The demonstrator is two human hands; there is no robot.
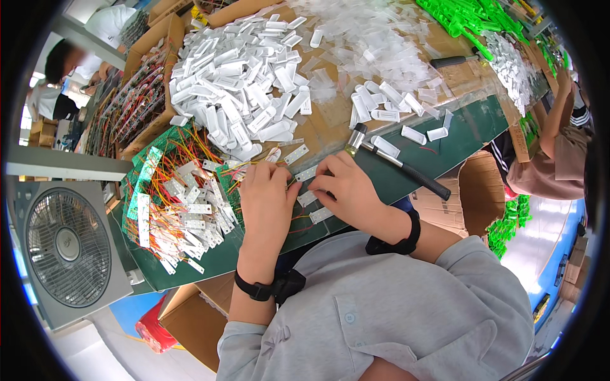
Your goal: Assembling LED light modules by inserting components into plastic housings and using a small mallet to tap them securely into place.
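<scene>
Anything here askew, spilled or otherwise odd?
Nothing looks damaged. The hammer lies with its handle end jutting past the table edge. The white plastic casings lie in a loose heap, some scattered toward it. Both hands work small strips.

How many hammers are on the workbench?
2. One hammer lies right of the right hand; another tool handle lies far back near the green parts. More may be hidden.

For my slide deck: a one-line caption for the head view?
Both hands pinch a small white strip beside a hammer.
</scene>
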